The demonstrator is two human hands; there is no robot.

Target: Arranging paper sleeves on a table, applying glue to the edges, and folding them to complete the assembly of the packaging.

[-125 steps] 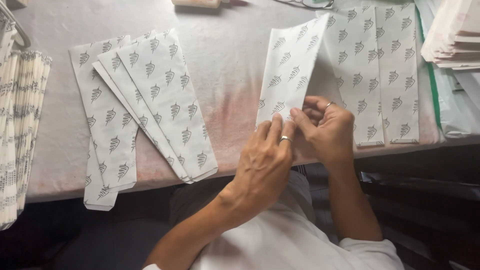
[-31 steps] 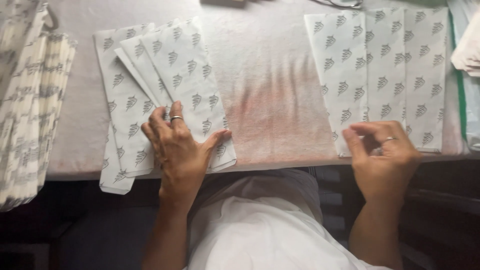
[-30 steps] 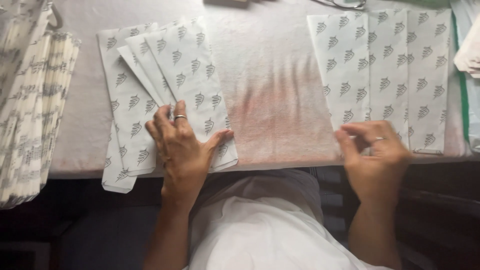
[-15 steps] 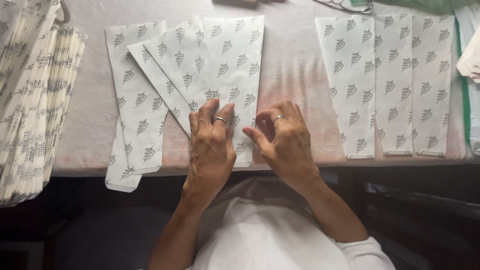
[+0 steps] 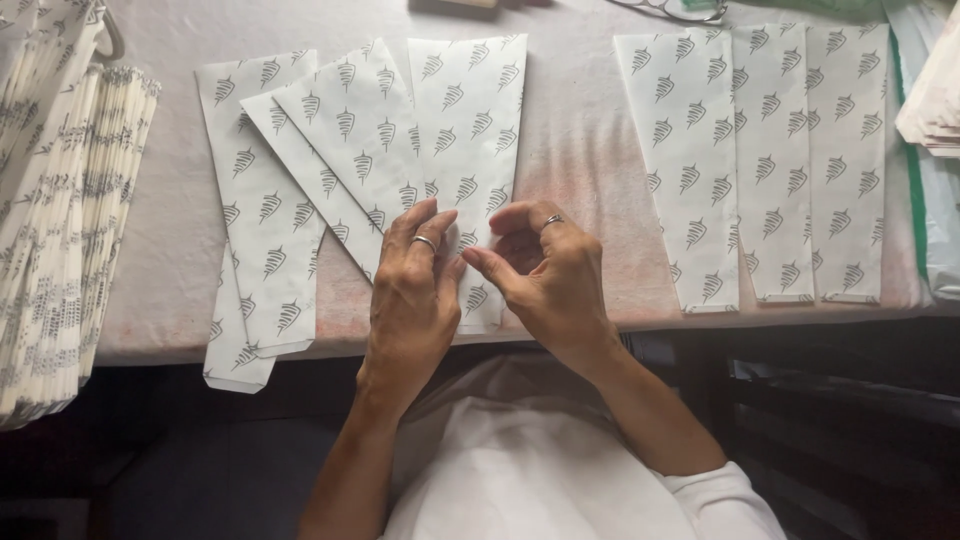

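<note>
Your left hand (image 5: 412, 290) lies flat, palm down, on the lower part of the upright printed paper bag (image 5: 470, 130), fingers together and stretched out, pressing rather than gripping; there's a ring on one finger. Your right hand (image 5: 545, 280) sits just beside it, touching the same bag near its lower right edge. Its fingers are curled, thumb and forefinger close together as if pinching the paper edge, but the hand hides the contact, so I can't tell if it really has hold of it.

That bag stands lengthwise on the pale table cover (image 5: 575, 190), its bottom end near the table's front edge, right in front of you. It overlaps the right side of a fanned pile of similar bags (image 5: 320, 150) that spreads to the left, some tilted; one in that pile hangs over the front edge (image 5: 235, 360).

To the right, well apart from your hands, three more bags (image 5: 770, 150) lie side by side, upright, edges touching or slightly overlapped, their bottom ends folded.

Far left: a thick stack of printed bags on edge (image 5: 55, 230), reaching past the table front. Far right: a pile of plain paper (image 5: 935, 90) and a green-edged sheet (image 5: 915, 190) beneath it. At the top edge, part of a pair of glasses (image 5: 680, 10) shows.
</note>
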